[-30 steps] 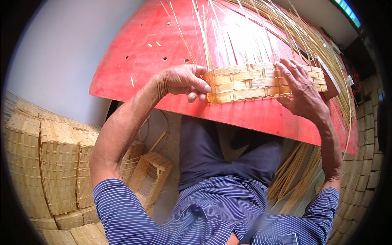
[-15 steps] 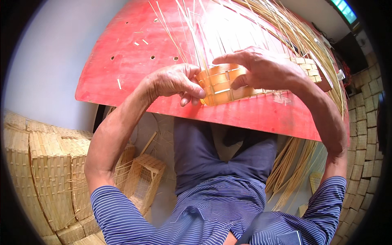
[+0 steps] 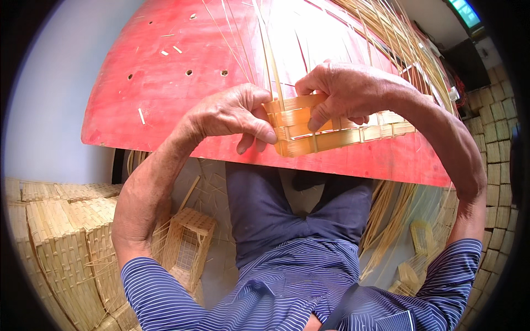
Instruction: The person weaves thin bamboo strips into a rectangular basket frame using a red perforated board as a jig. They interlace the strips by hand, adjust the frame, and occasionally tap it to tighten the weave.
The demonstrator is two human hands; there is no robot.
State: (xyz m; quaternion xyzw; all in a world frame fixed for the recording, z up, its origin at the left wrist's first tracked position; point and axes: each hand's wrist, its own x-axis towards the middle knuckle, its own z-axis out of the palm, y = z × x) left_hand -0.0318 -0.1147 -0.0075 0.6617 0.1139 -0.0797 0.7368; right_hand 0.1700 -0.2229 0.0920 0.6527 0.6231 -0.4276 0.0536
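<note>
A half-woven basket [image 3: 331, 141] of yellow, flat bamboo strips stands at the near edge of the red table, its long side facing me. Upright strips [image 3: 268, 52] rise uncut from its left corner. My left hand [image 3: 234, 116] closes on that corner, thumb in front and fingers partly hidden beside it. Over the top of the near wall bends my right hand [image 3: 350, 91], pinching the upper woven band with the thumb on the outer face. Its other fingertips show lower down through the weave, and part of the basket behind this hand is hidden.
Red table [image 3: 160, 99] has small holes and scraps. A bundle of long bamboo strips [image 3: 386, 30] lies at its far right. Woven baskets are stacked at lower left [image 3: 63, 237], with a small open one [image 3: 190, 237] beside them. More strips [image 3: 389, 220] hang below the table.
My right hand's raised fingers have come down and closed on the wall's upper band. The basket's near side has tilted. The whole view has shifted slightly.
</note>
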